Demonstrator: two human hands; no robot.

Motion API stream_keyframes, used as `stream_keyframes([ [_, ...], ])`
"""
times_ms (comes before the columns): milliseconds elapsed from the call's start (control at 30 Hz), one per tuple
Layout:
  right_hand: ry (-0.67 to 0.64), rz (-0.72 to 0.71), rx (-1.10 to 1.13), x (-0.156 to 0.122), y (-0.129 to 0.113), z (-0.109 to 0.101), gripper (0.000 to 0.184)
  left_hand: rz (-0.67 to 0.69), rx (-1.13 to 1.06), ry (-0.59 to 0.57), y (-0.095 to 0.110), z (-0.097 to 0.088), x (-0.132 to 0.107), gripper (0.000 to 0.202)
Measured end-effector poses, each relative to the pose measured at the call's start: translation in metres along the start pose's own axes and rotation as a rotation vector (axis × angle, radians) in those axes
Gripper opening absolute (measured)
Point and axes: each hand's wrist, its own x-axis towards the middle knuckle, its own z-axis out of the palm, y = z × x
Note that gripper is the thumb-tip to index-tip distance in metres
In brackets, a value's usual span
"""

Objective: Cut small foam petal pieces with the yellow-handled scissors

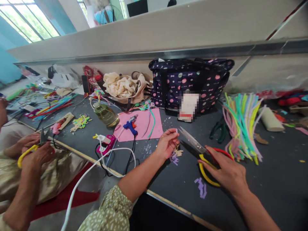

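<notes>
My left hand (167, 144) is pinched closed on a small pale purple strip (176, 131), whose tip shows above the fingers. My right hand (228, 170) grips large scissors (193, 140) by their red and yellow handles. The blades are spread, and their points reach close to the strip in my left fingers. Under my left hand lie short purple pieces (174, 159) beside beige ones (178, 151). A second little heap of purple pieces (201, 188) rests below the scissors, nearer the front edge.
Fuzzy coloured pipe cleaners (243, 125) stand bundled at right, by green-handled pliers (218, 130). A blue glue gun (131, 125) lies on pink paper (157, 123), near a bottle (106, 115) and power strip (106, 144). A dark bag (158, 86) stands behind. A co-worker's hands (36, 154) hold scissors at left.
</notes>
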Motion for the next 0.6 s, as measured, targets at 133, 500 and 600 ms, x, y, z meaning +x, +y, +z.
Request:
stream_keyframes([
  [133,-0.005,-0.023,0.031,0.0023,-0.0024,-0.0044,0.056,0.004,-0.026,-0.024,-0.0002,-0.0018,0.0013,0.027],
  [500,-0.050,-0.056,-0.012,0.0020,-0.0026,-0.0034,0.054,0.045,0.022,-0.047,-0.0006,-0.0026,0.0010,0.024],
  [600,-0.051,-0.064,-0.032,0.0016,-0.0019,-0.0034,0.054,0.069,0.053,-0.031,-0.0018,-0.0052,0.0030,0.024],
])
